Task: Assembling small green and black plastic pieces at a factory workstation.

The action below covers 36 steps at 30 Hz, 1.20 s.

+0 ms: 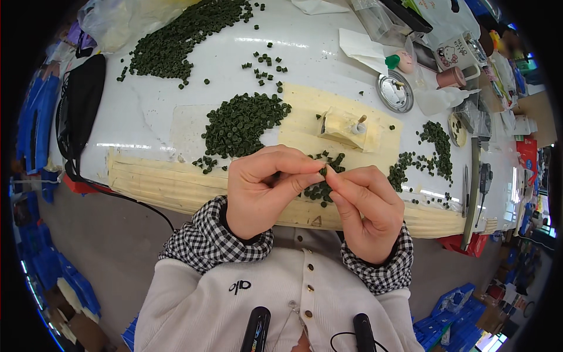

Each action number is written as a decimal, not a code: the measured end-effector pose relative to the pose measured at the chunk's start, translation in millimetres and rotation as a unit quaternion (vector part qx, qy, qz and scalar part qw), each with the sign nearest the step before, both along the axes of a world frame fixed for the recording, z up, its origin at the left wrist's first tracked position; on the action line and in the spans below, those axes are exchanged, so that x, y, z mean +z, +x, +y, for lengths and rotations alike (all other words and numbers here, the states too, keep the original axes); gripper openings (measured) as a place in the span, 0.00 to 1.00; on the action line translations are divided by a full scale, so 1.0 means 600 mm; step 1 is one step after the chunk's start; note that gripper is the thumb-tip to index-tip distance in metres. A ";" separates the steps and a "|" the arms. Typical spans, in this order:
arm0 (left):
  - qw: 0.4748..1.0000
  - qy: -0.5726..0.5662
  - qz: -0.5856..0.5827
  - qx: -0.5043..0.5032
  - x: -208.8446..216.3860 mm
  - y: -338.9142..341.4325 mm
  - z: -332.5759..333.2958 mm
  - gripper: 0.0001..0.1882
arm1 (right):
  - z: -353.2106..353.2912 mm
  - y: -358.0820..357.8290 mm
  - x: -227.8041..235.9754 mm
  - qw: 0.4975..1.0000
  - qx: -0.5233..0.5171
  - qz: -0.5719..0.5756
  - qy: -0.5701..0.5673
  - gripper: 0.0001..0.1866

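Just above the table's near edge, my left hand (258,190) and my right hand (369,208) meet fingertip to fingertip. Between them they pinch a small dark green ring-like piece (323,171), mostly covered by the fingers. Under and behind the fingertips lies a loose group of similar green pieces (319,192). A larger heap of green pieces (240,124) is beyond my left hand. Past my fingertips, a block wrapped in yellowish tape (346,130) carries a short upright pin (360,120). More green pieces (399,173) are scattered to the right of my right hand.
A big green heap (176,44) spreads at the far left beside a clear plastic bag (117,23). A black pouch (85,105) with a cable lies left. On the right are a round metal dish (394,92), a white squeeze bottle (440,100), a mug (454,54) and tweezers (465,188).
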State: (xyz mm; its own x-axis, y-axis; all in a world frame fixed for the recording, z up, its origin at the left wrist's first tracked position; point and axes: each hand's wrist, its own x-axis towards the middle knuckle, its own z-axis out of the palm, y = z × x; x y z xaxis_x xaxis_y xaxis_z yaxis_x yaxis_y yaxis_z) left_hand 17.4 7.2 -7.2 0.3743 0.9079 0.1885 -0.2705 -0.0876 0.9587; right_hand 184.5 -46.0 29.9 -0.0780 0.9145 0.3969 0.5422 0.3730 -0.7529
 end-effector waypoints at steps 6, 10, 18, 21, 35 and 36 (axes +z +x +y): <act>1.000 0.026 0.008 0.001 0.000 0.001 0.002 0.11 | -0.002 0.000 0.002 1.000 -0.001 0.002 -0.005 0.17; 0.999 0.028 0.016 -0.008 -0.001 -0.001 0.001 0.10 | -0.001 0.003 0.002 1.000 0.001 0.003 -0.001 0.17; 0.999 0.033 0.015 0.009 -0.002 0.003 0.001 0.10 | -0.003 0.001 0.002 1.000 -0.005 0.012 -0.007 0.17; 1.000 -0.003 0.027 0.002 0.002 0.001 0.000 0.10 | -0.004 -0.001 -0.002 1.000 -0.008 0.025 -0.007 0.16; 1.000 -0.003 0.015 -0.027 0.001 -0.001 0.003 0.10 | -0.011 -0.002 -0.010 0.999 -0.019 0.030 0.007 0.17; 0.999 -0.002 0.015 -0.028 0.002 -0.002 0.003 0.10 | -0.011 -0.002 -0.010 0.999 -0.018 0.031 0.007 0.17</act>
State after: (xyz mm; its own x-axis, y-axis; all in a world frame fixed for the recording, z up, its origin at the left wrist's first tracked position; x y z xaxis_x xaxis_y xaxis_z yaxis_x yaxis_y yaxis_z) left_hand 16.5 9.2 -6.3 0.4303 0.8859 0.1732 -0.2452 -0.0699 0.9669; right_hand 183.3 -52.8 24.1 -0.0200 0.9109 0.4121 0.5073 0.3644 -0.7809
